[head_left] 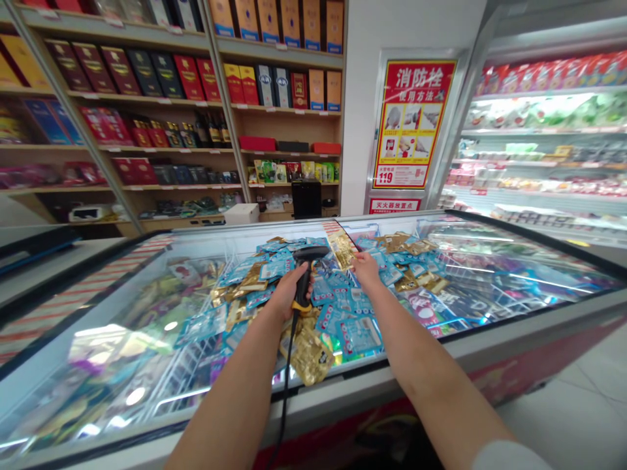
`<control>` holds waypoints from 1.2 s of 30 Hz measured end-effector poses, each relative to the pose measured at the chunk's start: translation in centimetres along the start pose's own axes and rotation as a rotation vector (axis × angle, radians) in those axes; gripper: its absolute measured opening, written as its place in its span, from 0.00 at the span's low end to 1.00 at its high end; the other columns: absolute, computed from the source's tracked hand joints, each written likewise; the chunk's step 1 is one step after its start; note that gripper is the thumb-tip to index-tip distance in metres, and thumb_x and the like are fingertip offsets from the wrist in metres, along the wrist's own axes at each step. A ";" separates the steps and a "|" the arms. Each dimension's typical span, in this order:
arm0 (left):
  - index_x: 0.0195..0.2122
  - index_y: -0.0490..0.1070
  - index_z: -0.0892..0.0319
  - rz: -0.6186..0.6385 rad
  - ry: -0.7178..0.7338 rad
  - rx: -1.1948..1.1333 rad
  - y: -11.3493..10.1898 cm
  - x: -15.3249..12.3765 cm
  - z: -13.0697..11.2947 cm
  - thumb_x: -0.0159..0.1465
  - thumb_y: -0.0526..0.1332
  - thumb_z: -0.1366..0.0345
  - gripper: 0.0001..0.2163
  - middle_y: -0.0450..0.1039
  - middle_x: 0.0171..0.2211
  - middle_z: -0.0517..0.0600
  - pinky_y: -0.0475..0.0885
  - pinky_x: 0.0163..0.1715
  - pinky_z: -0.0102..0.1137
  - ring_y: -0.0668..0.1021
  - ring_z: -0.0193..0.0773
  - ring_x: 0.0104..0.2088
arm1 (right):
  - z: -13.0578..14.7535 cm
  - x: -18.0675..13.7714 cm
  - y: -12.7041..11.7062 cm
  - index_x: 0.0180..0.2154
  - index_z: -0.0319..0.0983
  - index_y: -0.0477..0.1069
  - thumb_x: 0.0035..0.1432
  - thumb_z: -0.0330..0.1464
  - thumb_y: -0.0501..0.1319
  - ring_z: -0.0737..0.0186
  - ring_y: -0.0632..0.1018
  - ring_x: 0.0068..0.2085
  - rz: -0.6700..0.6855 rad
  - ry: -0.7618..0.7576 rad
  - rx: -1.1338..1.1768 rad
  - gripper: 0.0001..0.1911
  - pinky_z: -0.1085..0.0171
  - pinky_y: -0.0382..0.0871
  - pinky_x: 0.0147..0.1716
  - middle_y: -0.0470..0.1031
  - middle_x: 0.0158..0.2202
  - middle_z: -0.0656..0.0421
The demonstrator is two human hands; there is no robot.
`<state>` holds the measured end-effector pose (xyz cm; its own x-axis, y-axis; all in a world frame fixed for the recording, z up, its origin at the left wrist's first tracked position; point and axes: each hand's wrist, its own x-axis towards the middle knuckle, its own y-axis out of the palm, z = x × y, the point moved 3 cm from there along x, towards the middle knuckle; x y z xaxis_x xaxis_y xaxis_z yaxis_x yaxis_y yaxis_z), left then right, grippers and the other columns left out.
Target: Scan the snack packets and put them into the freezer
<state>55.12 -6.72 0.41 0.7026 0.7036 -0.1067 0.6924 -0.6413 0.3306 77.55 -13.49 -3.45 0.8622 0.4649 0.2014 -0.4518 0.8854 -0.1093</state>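
My left hand is wrapped round the grip of a black and yellow barcode scanner, its head turned to the right and its cord hanging down over the freezer's front edge. To the right, my right hand pinches the lower edge of a shiny gold packet, which it holds upright beside the scanner's head. Beneath both hands lies a spread of blue packets and other gold packets, heaped on the freezer. One crumpled gold packet lies at the front edge, close below the scanner.
The chest freezer has glass lids, with bagged goods showing through at left and right. Behind it stand shelves of boxed goods, a red fire hydrant sign and a lit chiller cabinet. A white box sits behind the freezer.
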 end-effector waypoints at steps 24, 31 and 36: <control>0.25 0.71 0.62 -0.002 0.001 0.033 0.1 -0.2 -0.1 0.60 0.63 0.52 0.17 0.69 0.18 0.48 0.61 0.13 0.23 0.68 0.29 0.14 | -1.1 1.0 0.5 0.35 0.39 0.71 0.50 0.33 0.58 0.64 0.75 0.26 0.035 -0.012 -0.003 0.08 0.66 0.69 0.28 0.76 0.27 0.61; 0.26 0.71 0.62 -0.015 0.000 0.013 0.2 -0.2 -0.2 0.59 0.65 0.53 0.16 0.70 0.19 0.48 0.62 0.13 0.23 0.68 0.29 0.15 | -1.0 0.9 0.5 0.36 0.39 0.72 0.51 0.33 0.58 0.63 0.76 0.27 0.013 -0.013 -0.068 0.09 0.66 0.70 0.29 0.76 0.28 0.60; 0.25 0.71 0.62 -0.032 -0.037 0.041 0.0 -0.1 -0.1 0.60 0.63 0.51 0.17 0.68 0.16 0.47 0.61 0.12 0.23 0.68 0.30 0.13 | -1.4 1.6 -0.9 0.40 0.40 0.73 0.50 0.31 0.60 0.60 0.78 0.31 -0.163 0.020 -0.020 0.12 0.65 0.72 0.30 0.77 0.30 0.59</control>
<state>55.00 -6.76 0.54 0.6853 0.7123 -0.1514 0.7199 -0.6313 0.2883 79.66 -13.49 -4.37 0.9280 0.3151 0.1987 -0.3015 0.9486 -0.0962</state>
